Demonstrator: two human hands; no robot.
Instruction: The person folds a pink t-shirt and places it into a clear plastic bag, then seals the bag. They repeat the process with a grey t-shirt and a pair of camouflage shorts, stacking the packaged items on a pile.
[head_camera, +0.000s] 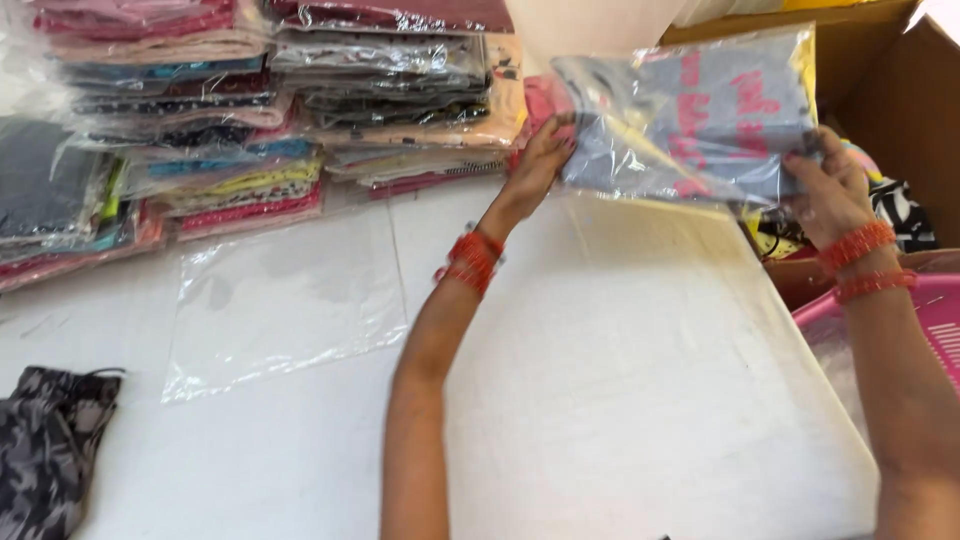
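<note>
Clearly, a bagged grey garment (700, 115) with pink print was held in the air above the far right part of the white table (620, 400), gripped at both short ends. The left hand (540, 160) was closed on the left edge of the bag, fingers curled over the top and thumb beneath; the right hand (825, 185) was closed on the right edge, fingers pinched narrowly on the plastic. Red bangles were noted on both wrists. The grip was judged to be on the slick wrapper rather than on the cloth inside, so a slip at either end was considered possible, in which case the packet would tilt and drop to the table or toward the cardboard box (890, 80) and pink basket (900, 320) just beside it. The stacks of bagged clothes (250, 110) at the far left were seen leaning and unevenly layered; a packet laid on them off-centre was judged likely to slide or bring others down. An empty clear bag (285, 300) lay flat on the table, well apart from the hands, and a camouflage garment (50, 440) lay at the near left edge; either could be displaced by a sweeping forearm.
</note>
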